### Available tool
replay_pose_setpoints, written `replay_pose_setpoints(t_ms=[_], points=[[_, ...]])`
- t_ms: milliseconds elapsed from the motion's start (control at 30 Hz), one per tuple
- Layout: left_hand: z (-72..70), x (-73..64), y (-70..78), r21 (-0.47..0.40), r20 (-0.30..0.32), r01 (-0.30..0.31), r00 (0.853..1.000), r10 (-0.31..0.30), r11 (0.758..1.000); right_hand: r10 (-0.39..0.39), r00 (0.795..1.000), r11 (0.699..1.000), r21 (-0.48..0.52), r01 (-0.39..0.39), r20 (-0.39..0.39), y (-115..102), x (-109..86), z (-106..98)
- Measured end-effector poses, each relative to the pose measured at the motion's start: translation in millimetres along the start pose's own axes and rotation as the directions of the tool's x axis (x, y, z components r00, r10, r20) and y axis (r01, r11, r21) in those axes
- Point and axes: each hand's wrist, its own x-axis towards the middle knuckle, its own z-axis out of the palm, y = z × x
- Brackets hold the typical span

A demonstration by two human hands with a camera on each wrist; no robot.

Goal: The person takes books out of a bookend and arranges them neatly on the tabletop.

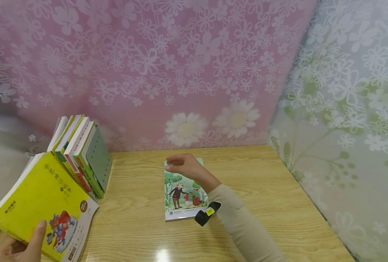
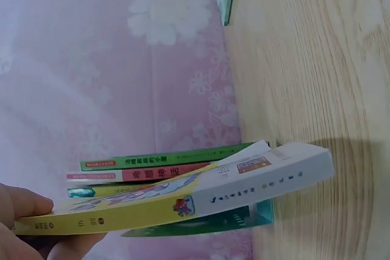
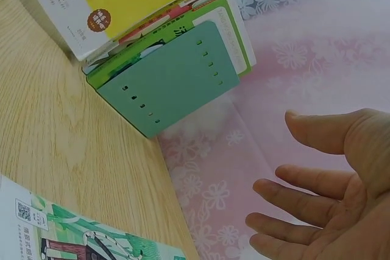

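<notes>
My left hand (image 1: 23, 245) grips a yellow book (image 1: 46, 196) by its lower left edge, thumb on the cover. That book is tilted in front of the row of upright books at the left. In the left wrist view its yellow and white spine (image 2: 140, 208) faces the camera. My right hand (image 1: 188, 169) is over the top of a green picture book (image 1: 184, 193) lying flat on the table. Its fingers (image 3: 298, 226) are spread and relaxed in the right wrist view, holding nothing.
Several books (image 1: 79, 153) stand upright against a green metal bookend (image 1: 99, 160) at the back left of the wooden table (image 1: 138, 203). A pink flowered cloth (image 1: 148, 72) hangs behind the table, and a pale flowered one (image 1: 351, 109) hangs at the right.
</notes>
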Motion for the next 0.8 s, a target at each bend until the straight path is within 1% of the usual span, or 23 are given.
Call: replay_pose_setpoints(t_ms=[33, 67, 100, 133, 233, 400, 467, 567, 633, 733, 800], points=[[-0.2, -2.5, 0.9, 0.000, 0.013, 0.026, 1.000, -0.026, 1.000, 0.003, 1.000, 1.000, 0.005, -0.003, 0.002, -0.9, 0.0, 0.7], [0.0, -5.2, 2.1, 0.009, 0.021, 0.036, 0.999, -0.036, 0.999, 0.001, 1.000, 1.000, 0.007, -0.001, 0.005, -1.5, 0.1, 1.4], [0.4, -7.7, 3.5, 0.011, 0.021, 0.030, 0.999, -0.030, 0.999, 0.003, 1.000, 1.000, 0.012, -0.003, 0.010, -2.1, 0.4, 2.0], [1.0, -10.0, 5.1, 0.013, 0.021, 0.021, 1.000, -0.021, 1.000, 0.003, 1.000, 1.000, 0.016, -0.003, 0.015, -2.5, 0.9, 2.7], [3.3, -17.3, 11.0, 0.024, 0.020, -0.036, 0.999, 0.035, 0.999, -0.004, 1.000, 1.000, 0.024, 0.003, 0.031, -4.8, 2.0, 5.1], [9.1, -28.6, 20.2, 0.008, -0.004, -0.098, 0.995, 0.098, 0.995, -0.013, 0.998, 0.999, 0.036, 0.011, 0.055, -10.6, 3.4, 10.0], [11.3, -32.5, 23.1, -0.014, -0.011, -0.122, 0.992, 0.122, 0.992, -0.010, 0.998, 0.999, 0.047, 0.007, 0.059, -13.3, 3.8, 12.0], [15.1, -38.4, 27.5, -0.074, -0.027, -0.166, 0.986, 0.164, 0.983, -0.014, 0.998, 0.998, 0.058, 0.010, 0.067, -16.8, 4.0, 14.5], [17.9, -42.2, 30.6, -0.119, -0.043, -0.209, 0.978, 0.205, 0.971, -0.018, 0.997, 0.998, 0.058, 0.014, 0.071, -18.5, 4.4, 16.1], [22.1, -47.6, 35.7, -0.146, -0.072, -0.270, 0.962, 0.262, 0.952, -0.028, 0.997, 0.998, 0.057, 0.024, 0.075, -19.0, 3.8, 17.0], [24.6, -50.3, 38.2, -0.150, -0.079, -0.294, 0.955, 0.285, 0.944, -0.034, 0.996, 0.998, 0.060, 0.029, 0.080, -18.8, 3.7, 17.4]])
